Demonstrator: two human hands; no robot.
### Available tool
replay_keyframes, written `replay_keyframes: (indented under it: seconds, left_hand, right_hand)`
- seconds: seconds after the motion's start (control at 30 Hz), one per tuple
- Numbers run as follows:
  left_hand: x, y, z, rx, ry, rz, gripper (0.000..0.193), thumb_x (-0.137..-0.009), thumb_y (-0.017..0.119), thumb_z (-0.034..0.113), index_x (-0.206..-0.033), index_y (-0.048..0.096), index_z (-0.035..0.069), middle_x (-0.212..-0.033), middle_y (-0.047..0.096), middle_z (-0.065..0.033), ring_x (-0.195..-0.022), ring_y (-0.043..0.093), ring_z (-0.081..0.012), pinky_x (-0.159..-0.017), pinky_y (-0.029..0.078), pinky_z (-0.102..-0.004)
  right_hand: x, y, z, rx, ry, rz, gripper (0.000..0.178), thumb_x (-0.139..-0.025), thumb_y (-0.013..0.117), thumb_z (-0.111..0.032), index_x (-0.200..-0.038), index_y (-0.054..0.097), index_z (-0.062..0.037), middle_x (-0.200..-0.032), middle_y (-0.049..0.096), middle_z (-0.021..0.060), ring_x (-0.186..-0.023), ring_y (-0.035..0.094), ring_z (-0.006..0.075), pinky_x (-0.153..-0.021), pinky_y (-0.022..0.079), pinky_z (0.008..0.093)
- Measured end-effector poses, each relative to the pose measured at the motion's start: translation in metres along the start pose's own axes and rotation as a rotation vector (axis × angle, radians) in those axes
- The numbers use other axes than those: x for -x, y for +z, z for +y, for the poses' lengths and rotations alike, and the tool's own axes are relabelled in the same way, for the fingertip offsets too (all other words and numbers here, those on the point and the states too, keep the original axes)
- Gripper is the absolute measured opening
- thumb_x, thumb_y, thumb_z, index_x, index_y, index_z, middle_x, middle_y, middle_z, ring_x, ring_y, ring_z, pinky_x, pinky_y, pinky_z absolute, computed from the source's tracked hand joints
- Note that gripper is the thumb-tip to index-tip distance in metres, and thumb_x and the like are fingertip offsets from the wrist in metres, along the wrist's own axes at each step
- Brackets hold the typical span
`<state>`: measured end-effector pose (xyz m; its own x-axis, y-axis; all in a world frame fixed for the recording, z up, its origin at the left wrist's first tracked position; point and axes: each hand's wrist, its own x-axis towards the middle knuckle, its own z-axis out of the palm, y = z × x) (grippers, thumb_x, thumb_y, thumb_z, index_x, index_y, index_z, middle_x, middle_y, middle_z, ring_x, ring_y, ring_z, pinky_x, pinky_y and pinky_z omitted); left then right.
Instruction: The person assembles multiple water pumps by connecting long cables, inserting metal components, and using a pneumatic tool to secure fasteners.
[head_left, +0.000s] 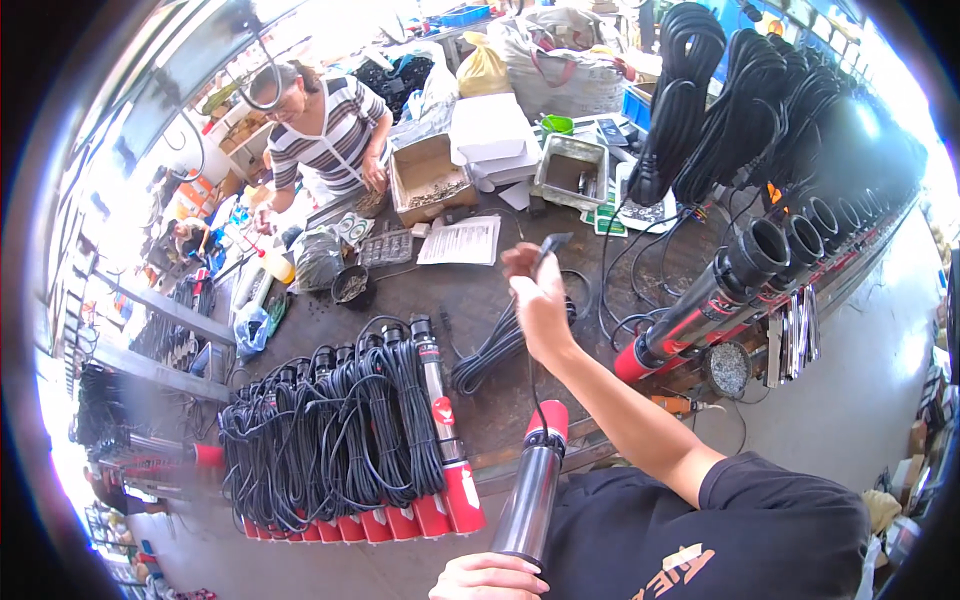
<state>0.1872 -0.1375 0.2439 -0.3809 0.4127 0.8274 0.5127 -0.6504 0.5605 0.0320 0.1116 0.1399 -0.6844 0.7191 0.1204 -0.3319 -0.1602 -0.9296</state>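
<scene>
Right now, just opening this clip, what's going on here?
The person's left hand holds one end of a metal cylinder, while the right hand, raised over the workbench, holds the black cable running from the cylinder's red end. Similar cylinders lie in a row at left under coiled cables. Across the bench, another person stands beside a brown box.

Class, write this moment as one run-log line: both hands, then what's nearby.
left hand: grips metal tube; right hand: holds black cable end; nearby: row of cable bundles

The cylinder (529, 497) is silver and red, the cable (490, 357) black.
</scene>
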Motion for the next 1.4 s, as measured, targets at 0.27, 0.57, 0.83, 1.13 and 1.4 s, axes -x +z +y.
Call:
replay_keyframes:
  seconds: [0.27, 0.57, 0.83, 1.13, 1.4]
  left_hand:
    - [0.017, -0.008, 0.003, -0.021, 0.015, 0.150, 0.029, -0.064, 0.079, 0.007, -0.089, 0.067, -0.001, -0.078, 0.068, -0.0170, -0.066, 0.070, -0.0299, -0.064, 0.059, -0.0422]
    - [0.021, -0.024, 0.013, -0.051, -0.023, 0.168, 0.026, -0.064, 0.078, 0.008, -0.087, 0.069, 0.000, -0.075, 0.068, -0.0135, -0.066, 0.070, -0.0284, -0.065, 0.058, -0.0409]
    - [0.026, -0.065, 0.004, 0.141, 0.023, 0.079, 0.028, -0.063, 0.079, 0.008, -0.088, 0.071, 0.001, -0.080, 0.070, -0.0158, -0.071, 0.071, -0.0280, -0.066, 0.058, -0.0396]
    - [0.111, -0.113, 0.020, 0.087, -0.037, 0.467, 0.031, -0.061, 0.076, 0.016, -0.083, 0.055, 0.012, -0.073, 0.061, -0.0039, -0.060, 0.063, -0.0209, -0.064, 0.044, -0.0328]
    - [0.078, 0.004, 0.036, -0.288, -0.117, 0.759, 0.036, -0.067, 0.076, 0.021, -0.088, 0.048, 0.010, -0.077, 0.052, -0.0073, -0.066, 0.054, -0.0226, -0.067, 0.043, -0.0364]
  right_hand:
    - [-0.075, -0.060, 0.187, 1.392, -0.042, -0.911, 0.070, -0.086, 0.066, -0.050, -0.135, 0.052, -0.0022, -0.139, 0.053, 0.0195, -0.135, 0.046, 0.0364, -0.110, 0.034, 0.0563]
    - [-0.021, -0.145, 0.182, 1.599, -0.459, -1.038, 0.073, -0.069, 0.085, -0.045, -0.127, 0.058, -0.0100, -0.117, 0.060, 0.0076, -0.119, 0.054, 0.0263, -0.103, 0.037, 0.0431]
    - [0.119, -0.120, 0.115, 0.475, 0.223, -1.151, 0.042, -0.104, 0.041, -0.032, -0.105, 0.074, -0.0054, -0.103, 0.074, 0.0153, -0.095, 0.070, 0.0323, -0.086, 0.053, 0.0396]
    - [0.114, -0.161, 0.170, 0.671, -0.430, -0.875, 0.030, -0.096, 0.048, -0.028, -0.098, 0.070, -0.0078, -0.100, 0.072, 0.0125, -0.092, 0.066, 0.0349, -0.090, 0.050, 0.0443]
    - [0.156, -0.148, 0.182, -0.774, 1.467, 0.232, 0.042, -0.096, 0.056, -0.045, -0.115, 0.055, -0.0082, -0.104, 0.065, 0.0168, -0.097, 0.065, 0.0340, -0.093, 0.053, 0.0539]
